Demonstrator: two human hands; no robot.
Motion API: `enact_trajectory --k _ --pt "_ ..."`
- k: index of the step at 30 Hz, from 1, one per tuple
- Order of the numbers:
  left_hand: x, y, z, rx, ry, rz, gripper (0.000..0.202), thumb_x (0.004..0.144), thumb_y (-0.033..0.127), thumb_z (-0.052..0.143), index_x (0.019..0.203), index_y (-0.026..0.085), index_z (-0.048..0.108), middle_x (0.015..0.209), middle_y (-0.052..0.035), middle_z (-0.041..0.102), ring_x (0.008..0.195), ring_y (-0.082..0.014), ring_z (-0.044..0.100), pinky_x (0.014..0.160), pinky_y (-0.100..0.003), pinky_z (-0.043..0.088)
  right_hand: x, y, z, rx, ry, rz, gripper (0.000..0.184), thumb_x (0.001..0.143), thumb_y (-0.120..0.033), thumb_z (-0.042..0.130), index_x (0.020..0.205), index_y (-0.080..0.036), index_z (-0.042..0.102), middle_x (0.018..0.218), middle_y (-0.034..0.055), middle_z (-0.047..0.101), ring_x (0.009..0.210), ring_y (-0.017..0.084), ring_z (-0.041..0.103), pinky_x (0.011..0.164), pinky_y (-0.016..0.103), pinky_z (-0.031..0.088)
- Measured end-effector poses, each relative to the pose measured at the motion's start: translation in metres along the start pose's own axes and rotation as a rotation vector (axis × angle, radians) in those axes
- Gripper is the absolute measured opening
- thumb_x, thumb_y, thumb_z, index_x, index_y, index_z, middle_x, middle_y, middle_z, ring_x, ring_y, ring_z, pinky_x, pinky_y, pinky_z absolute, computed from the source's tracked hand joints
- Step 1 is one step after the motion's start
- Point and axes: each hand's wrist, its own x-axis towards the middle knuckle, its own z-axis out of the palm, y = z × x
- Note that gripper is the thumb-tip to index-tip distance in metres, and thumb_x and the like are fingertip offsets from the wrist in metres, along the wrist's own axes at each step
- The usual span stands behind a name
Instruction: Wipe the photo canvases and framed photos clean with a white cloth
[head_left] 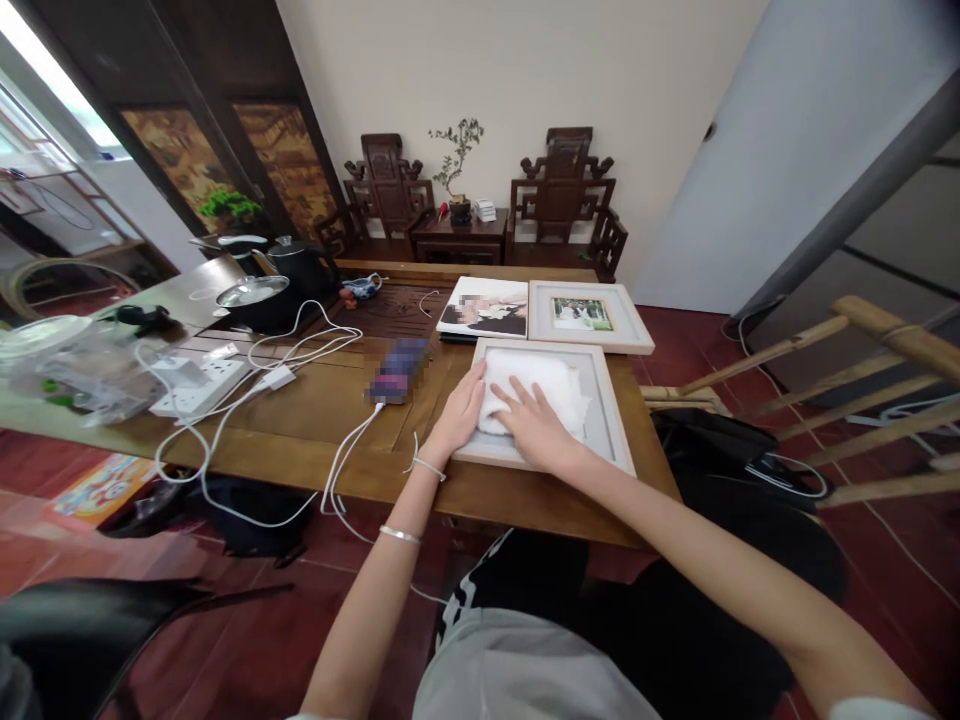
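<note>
A light wooden picture frame [624, 445] lies flat near the table's front right corner. On its pale inner panel rests a folded white cloth [555, 385], soft and fluffy in look. My right hand [534, 425] presses on the cloth with its fingers spread. My left hand [461, 410] lies along the frame's left edge, fingers stretched out and close to the cloth's left side. Neither hand grips anything. Directly behind is a second frame [637, 330] holding a small photo, and beside it a large photo print or album [484, 305].
Left of the frame lies a phone [399, 370] on a white charging cable [341, 470]. Farther left are a power strip [202, 390], a pot with a glass lid [255, 295], a kettle [300, 262] and a plastic bag [105, 370]. A bamboo chair [885, 340] stands at the right.
</note>
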Motion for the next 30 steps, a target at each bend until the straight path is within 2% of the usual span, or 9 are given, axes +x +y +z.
enact_trajectory --k 5,7,9,14,18,21,25,28,30 --pt "0.000 0.000 -0.002 -0.012 0.025 0.021 0.061 0.103 0.054 0.027 0.148 0.016 0.044 0.157 -0.0131 0.042 0.147 -0.0231 0.038 0.124 -0.044 0.024 0.061 0.023 -0.002 -0.076 0.096 0.121 0.048 0.091 -0.005 0.041 0.134 -0.014 0.061 0.162 0.0116 0.033 0.150 0.040 0.019 0.119 0.061 0.019" --pt "0.001 0.000 -0.002 -0.010 0.024 0.011 0.062 0.103 0.056 0.027 0.148 0.016 0.044 0.157 -0.0134 0.043 0.147 -0.0234 0.038 0.124 -0.044 0.024 0.070 0.025 -0.004 -0.083 0.097 0.144 0.046 0.093 -0.008 0.042 0.133 -0.014 0.062 0.161 0.0124 0.034 0.149 0.041 0.021 0.117 0.062 0.022" --pt "0.001 0.001 -0.002 -0.009 0.019 -0.003 0.063 0.102 0.057 0.026 0.148 0.016 0.044 0.157 -0.0133 0.043 0.147 -0.0232 0.038 0.124 -0.044 0.024 0.066 0.022 -0.006 -0.077 0.085 0.133 0.047 0.092 -0.006 0.043 0.135 -0.014 0.061 0.161 0.0139 0.035 0.148 0.041 0.025 0.115 0.064 0.026" --pt "0.001 0.003 -0.003 0.007 -0.022 -0.041 0.063 0.104 0.052 0.021 0.147 0.014 0.045 0.157 -0.0138 0.042 0.147 -0.0220 0.038 0.124 -0.043 0.024 0.020 0.001 -0.014 -0.033 0.010 -0.048 0.046 0.086 -0.001 0.046 0.125 -0.015 0.067 0.158 0.0133 0.039 0.146 0.039 0.031 0.110 0.060 0.036" --pt "0.002 -0.004 -0.002 0.073 -0.102 -0.066 0.055 0.104 0.045 0.029 0.146 0.015 0.046 0.157 -0.0130 0.042 0.148 -0.0227 0.035 0.125 -0.044 0.023 -0.027 -0.004 -0.021 0.007 -0.083 -0.162 0.051 0.082 0.003 0.045 0.124 -0.016 0.068 0.159 0.0089 0.039 0.148 0.036 0.029 0.113 0.057 0.035" --pt "0.005 -0.012 -0.001 0.163 -0.161 0.007 0.049 0.100 0.036 0.040 0.143 0.015 0.049 0.156 -0.0133 0.044 0.151 -0.0259 0.030 0.124 -0.050 0.023 -0.060 0.006 -0.023 0.027 -0.082 -0.085 0.055 0.079 0.007 0.041 0.120 -0.015 0.070 0.157 0.0092 0.041 0.147 0.035 0.031 0.115 0.057 0.033" --pt "0.007 -0.019 -0.001 0.224 -0.197 0.090 0.044 0.098 0.026 0.041 0.139 0.016 0.054 0.154 -0.0139 0.047 0.151 -0.0269 0.029 0.124 -0.053 0.023 -0.096 0.028 -0.022 0.034 -0.071 0.072 0.056 0.073 0.010 0.041 0.111 -0.015 0.074 0.153 0.0094 0.047 0.146 0.037 0.032 0.115 0.061 0.031" --pt "0.007 -0.018 -0.002 0.220 -0.204 0.087 0.044 0.098 0.024 0.042 0.139 0.016 0.055 0.154 -0.0147 0.047 0.151 -0.0269 0.029 0.124 -0.052 0.023 -0.110 0.045 -0.016 0.028 -0.062 0.159 0.059 0.068 0.009 0.041 0.110 -0.016 0.074 0.154 0.0072 0.046 0.147 0.037 0.030 0.114 0.064 0.029" --pt "0.006 -0.017 -0.002 0.210 -0.208 0.084 0.044 0.098 0.023 0.041 0.140 0.014 0.054 0.154 -0.0152 0.046 0.151 -0.0266 0.028 0.125 -0.051 0.023 -0.110 0.059 -0.011 0.028 -0.045 0.187 0.060 0.067 0.008 0.042 0.111 -0.017 0.074 0.155 0.0062 0.044 0.148 0.037 0.027 0.115 0.065 0.028"
